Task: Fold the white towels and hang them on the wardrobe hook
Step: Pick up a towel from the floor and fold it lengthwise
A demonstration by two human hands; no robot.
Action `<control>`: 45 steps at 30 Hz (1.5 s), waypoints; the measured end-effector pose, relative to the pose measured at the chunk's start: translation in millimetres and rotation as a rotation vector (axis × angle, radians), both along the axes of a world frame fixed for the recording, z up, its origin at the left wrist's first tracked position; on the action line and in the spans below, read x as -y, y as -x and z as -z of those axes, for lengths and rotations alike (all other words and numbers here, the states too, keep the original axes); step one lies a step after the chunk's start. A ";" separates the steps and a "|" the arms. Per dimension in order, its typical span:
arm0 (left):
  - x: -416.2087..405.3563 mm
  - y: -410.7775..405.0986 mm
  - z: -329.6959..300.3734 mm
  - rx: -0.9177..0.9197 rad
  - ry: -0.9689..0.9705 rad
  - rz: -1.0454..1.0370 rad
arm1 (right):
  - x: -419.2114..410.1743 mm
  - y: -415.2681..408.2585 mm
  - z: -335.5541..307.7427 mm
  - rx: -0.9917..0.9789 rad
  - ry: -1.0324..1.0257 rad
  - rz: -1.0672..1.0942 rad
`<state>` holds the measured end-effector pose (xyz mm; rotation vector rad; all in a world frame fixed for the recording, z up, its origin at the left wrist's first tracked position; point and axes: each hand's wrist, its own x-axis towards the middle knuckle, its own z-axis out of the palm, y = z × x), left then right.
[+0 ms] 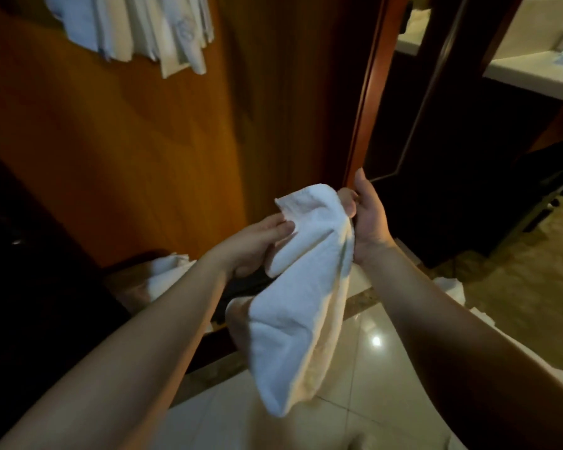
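Note:
A white towel [306, 287] hangs between both hands in front of the wooden wardrobe door [127, 151]. My left hand [254, 245] pinches its upper left edge with thumb and fingers. My right hand [368, 216] grips the upper right corner, fingers curled around the cloth. The towel droops in loose folds down toward the floor. Several white towels [137, 27] hang high on the wardrobe door at the top left; the hook that holds them is out of view.
More white cloth [166, 274] lies low behind my left forearm near the wardrobe's base. A dark doorway [452, 157] opens to the right, with a pale counter [533, 73] beyond. Glossy floor tiles [371, 368] lie below, and white cloth [452, 290] lies on the floor at right.

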<state>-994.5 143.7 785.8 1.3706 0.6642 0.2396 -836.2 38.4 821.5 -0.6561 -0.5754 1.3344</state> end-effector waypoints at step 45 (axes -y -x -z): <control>-16.6 201.8 65.5 -0.919 -0.575 -0.087 | -13.9 -8.5 23.0 0.945 0.512 0.687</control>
